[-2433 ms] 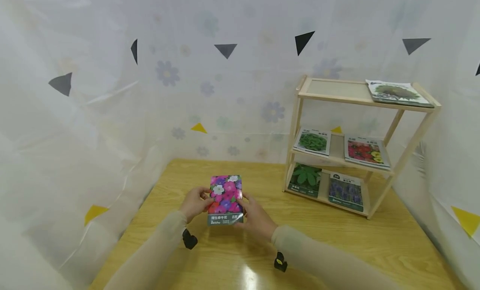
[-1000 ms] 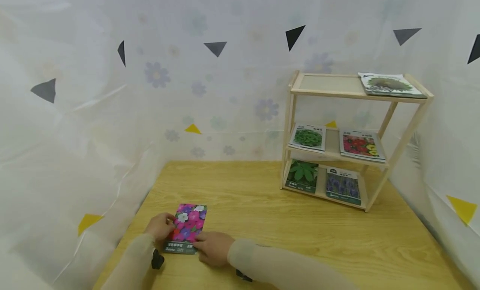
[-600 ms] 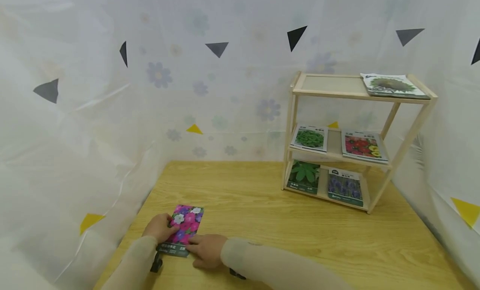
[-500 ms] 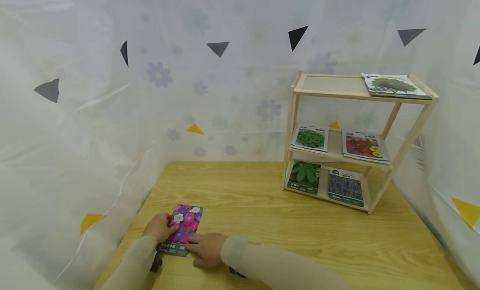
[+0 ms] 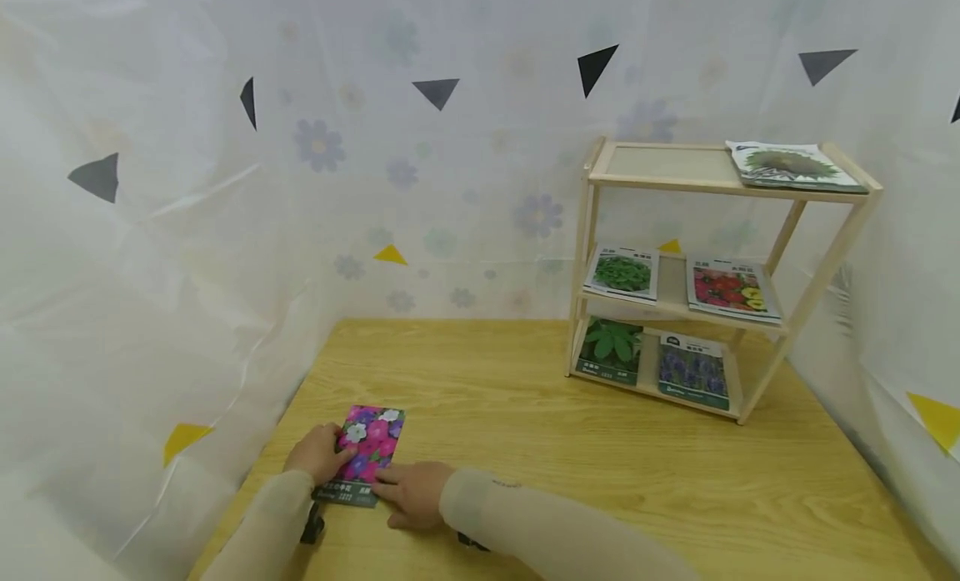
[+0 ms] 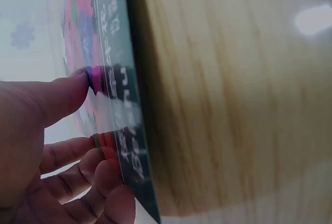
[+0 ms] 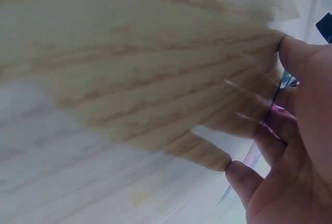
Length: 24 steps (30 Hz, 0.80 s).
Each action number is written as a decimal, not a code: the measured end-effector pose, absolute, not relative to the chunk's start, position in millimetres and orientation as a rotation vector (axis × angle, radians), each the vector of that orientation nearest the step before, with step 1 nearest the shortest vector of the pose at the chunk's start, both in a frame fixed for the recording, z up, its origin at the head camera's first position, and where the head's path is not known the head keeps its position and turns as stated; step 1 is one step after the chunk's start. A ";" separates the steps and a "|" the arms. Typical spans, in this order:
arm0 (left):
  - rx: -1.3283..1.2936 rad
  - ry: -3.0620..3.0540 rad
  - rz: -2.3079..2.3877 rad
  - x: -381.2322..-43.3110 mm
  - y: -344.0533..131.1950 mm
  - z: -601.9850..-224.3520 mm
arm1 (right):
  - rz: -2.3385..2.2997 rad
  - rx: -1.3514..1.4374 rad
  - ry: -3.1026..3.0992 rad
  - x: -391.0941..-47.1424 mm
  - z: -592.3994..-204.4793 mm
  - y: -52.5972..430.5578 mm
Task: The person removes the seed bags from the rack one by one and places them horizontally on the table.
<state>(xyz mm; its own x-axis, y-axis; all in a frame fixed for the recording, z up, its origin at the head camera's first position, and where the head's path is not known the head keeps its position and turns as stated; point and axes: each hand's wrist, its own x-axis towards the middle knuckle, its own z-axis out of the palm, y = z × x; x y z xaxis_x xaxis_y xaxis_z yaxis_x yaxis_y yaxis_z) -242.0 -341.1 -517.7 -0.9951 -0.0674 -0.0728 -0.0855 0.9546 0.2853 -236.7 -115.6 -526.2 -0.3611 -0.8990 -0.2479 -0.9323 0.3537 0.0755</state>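
On my remote head feed, at three o'clock, I see a pale wooden three-tier rack [image 5: 674,279]: up top, a flat white flower-head packet [image 5: 791,165] at three; middle, a white green-leaf packet [image 5: 623,273] at nine and a white red-flower packet [image 5: 732,289] at three; bottom, a dark-green leaf packet [image 5: 611,351] at nine, a purple-flower packet [image 5: 693,370] at three.

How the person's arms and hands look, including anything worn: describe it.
The left hand and right hand are ungloved. The left sleeve and right sleeve are long, cream-coloured and reach about to the wrists; the right one has a small dark marking, too small to read. A black piece shows below the left cuff, a second black piece below the right.
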 end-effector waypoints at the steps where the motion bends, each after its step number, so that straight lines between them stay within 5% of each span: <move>1: -0.117 3.045 0.445 -242.0 -340.4 -517.5 | 0.300 -1.668 2.443 -236.1 -524.4 -115.2; 24: -0.136 3.053 0.513 -239.4 -340.6 -522.0 | 0.172 -1.592 2.425 -233.8 -522.9 -112.3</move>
